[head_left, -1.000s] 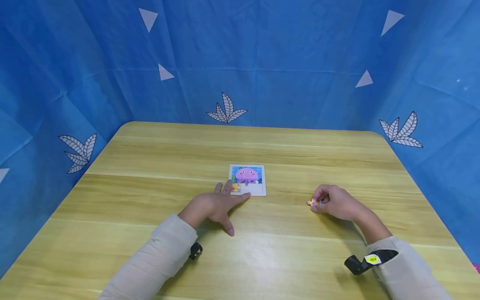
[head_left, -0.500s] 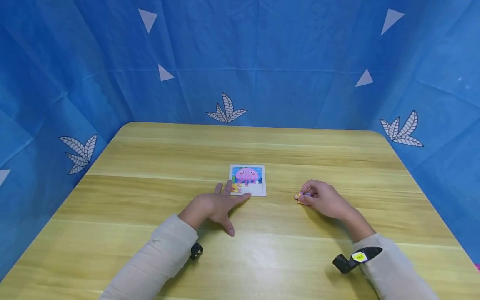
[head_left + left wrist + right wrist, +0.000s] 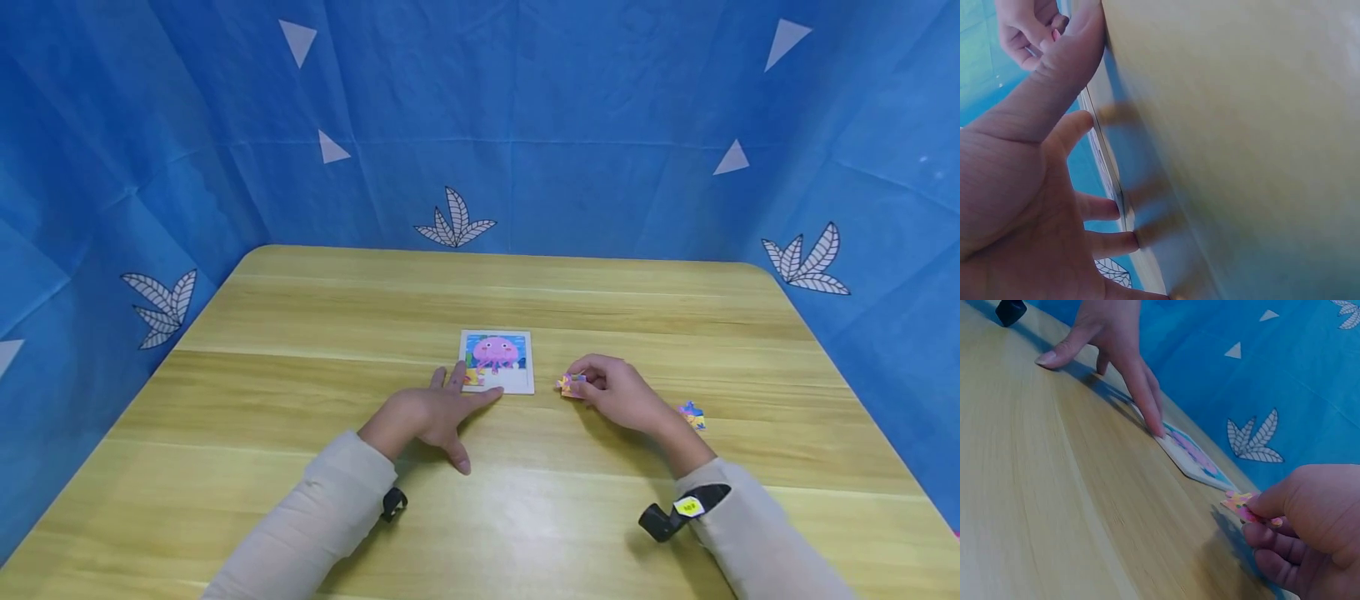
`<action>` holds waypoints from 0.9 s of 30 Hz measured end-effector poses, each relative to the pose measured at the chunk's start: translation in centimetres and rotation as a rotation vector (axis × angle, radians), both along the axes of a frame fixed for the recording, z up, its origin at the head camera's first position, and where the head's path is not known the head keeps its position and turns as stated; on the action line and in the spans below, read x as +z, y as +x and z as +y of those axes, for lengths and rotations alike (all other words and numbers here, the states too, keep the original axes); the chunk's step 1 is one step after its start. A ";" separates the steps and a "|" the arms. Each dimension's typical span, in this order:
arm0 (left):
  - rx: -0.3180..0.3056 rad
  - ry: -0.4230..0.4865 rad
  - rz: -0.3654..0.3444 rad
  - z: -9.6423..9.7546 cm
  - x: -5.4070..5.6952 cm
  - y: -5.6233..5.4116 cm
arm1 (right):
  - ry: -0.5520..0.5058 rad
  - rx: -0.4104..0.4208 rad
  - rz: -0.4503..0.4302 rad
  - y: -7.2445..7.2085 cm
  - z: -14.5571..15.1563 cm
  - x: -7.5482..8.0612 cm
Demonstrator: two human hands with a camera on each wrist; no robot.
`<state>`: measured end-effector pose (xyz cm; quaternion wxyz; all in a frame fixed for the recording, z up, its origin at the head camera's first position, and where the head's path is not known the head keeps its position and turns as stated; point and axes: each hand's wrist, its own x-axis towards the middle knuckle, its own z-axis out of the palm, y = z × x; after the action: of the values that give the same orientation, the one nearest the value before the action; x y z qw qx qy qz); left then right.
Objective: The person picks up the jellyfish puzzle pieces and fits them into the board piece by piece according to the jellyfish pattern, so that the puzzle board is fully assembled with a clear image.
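A small white-framed jigsaw puzzle (image 3: pixel 496 352) with a pink octopus lies flat near the middle of the table. Its upper part is filled; at the lower left sits a yellowish piece, and the lower right shows bare white backing. My left hand (image 3: pixel 435 414) has its fingers spread, two fingertips touching the puzzle's near and left edges. Just right of the frame, my right hand (image 3: pixel 618 396) pinches a pink and yellow puzzle piece (image 3: pixel 1249 508) between thumb and fingers, held above the table. Another puzzle piece (image 3: pixel 692 415), blue, yellow and pink, lies beyond the right wrist.
The wooden table (image 3: pixel 360 300) has rounded far corners. Blue curtains (image 3: pixel 570 125) with white triangles and leaf prints hang behind it and at both sides. A black wrist strap (image 3: pixel 678 510) with a yellow label is on the right sleeve.
My right hand has moved left toward the puzzle with the pinched piece. The loose piece on the right has come into sight from behind that hand. My left hand stays in place.
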<state>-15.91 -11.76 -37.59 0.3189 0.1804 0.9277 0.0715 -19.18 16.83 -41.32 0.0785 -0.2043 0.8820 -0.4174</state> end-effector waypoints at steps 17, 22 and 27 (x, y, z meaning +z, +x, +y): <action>-0.003 -0.014 0.003 0.0 -0.2 -0.2 | -0.117 0.024 -0.020 -1.3 -4.3 0.1; -0.006 -0.023 0.004 0.0 -0.1 -0.2 | -0.128 0.050 -0.007 -1.7 -5.6 0.1; -0.013 -0.028 0.008 0.0 -0.1 -0.2 | -0.123 0.057 -0.009 -2.0 -6.7 0.1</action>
<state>-16.11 -11.76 -37.67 0.3183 0.1820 0.9287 0.0558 -21.14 10.12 -41.24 0.0817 -0.2321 0.8482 -0.4691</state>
